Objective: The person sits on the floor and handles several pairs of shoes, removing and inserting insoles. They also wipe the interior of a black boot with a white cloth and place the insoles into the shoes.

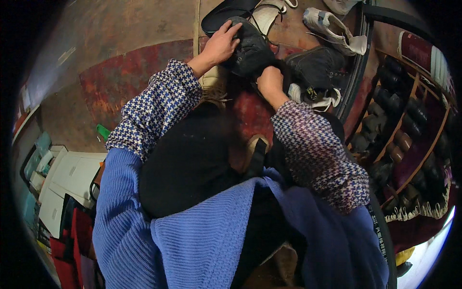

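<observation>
A black lace-up shoe (248,48) is held over the floor in front of my knees. My left hand (222,45) lies over its toe end, fingers bent onto the upper, with the thumb out of sight. At the shoe's other end, my right hand (271,83) is closed in a fist on the dark edge of its opening. Whether anything else is inside that fist is hidden. Checked blue-and-white sleeve covers (163,106) reach to both wrists. Just beyond the held shoe lies a flat black shoe or sole (224,17), and a white shoe (266,18) is beside it.
To the right stand a pair of black shoes (317,65), white sneakers (332,29) and a curved black rim (358,62). Farther right, a wooden rack (409,106) holds several dark shoes. A white cabinet (72,168) and a small green object (102,131) are at left.
</observation>
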The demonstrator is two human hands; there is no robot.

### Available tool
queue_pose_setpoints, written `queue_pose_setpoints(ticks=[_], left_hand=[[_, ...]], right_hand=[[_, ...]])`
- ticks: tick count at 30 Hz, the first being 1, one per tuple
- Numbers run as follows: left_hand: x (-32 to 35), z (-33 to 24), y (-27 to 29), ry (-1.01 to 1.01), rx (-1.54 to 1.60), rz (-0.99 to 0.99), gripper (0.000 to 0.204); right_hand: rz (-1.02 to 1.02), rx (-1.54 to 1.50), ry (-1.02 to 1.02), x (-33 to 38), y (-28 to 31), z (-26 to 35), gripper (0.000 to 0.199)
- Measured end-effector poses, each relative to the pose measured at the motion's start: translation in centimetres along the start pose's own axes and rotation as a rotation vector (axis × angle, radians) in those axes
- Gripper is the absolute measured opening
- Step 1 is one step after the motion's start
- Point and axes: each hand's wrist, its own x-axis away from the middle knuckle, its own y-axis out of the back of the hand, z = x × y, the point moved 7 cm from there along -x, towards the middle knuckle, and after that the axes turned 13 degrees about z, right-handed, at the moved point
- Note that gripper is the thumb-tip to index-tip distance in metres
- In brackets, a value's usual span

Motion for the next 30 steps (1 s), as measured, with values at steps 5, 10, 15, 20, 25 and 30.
queue_pose_setpoints(ticks=[5,10,15,20,25,30], left_hand=[[0.0,0.3,0.3,-0.001,0.106,0.075,0.053],[0.5,1.0,-0.3,0.030,0.092,0.121,0.057],[0.6,1.1,-0.4,-0.001,0.031,0.057,0.060],[1.0,0.5,0.6,-0.004,0.011,-0.019,0.054],[3.9,-8.9,6.2,-0.426,0.104,-0.120,0.028],[3.5,-11.4,4.3,-0.525,0.143,-0.025,0.026]], right_hand=[[0.044,0.007,0.110,0.7,-0.1,-0.3,0.019],[0.270,0.208,0.161,1.0,1.1,0.5,0.018],[0.166,0.381,0.202,0.9,0.1,1.0,0.016],[0.098,0.583,0.350,2.0,0.7,2.2,0.014],[-0.026,0.444,0.485,5.3,3.9,0.4,0.024],[-0.293,0.323,0.671,7.0,4.7,0.9,0.008]])
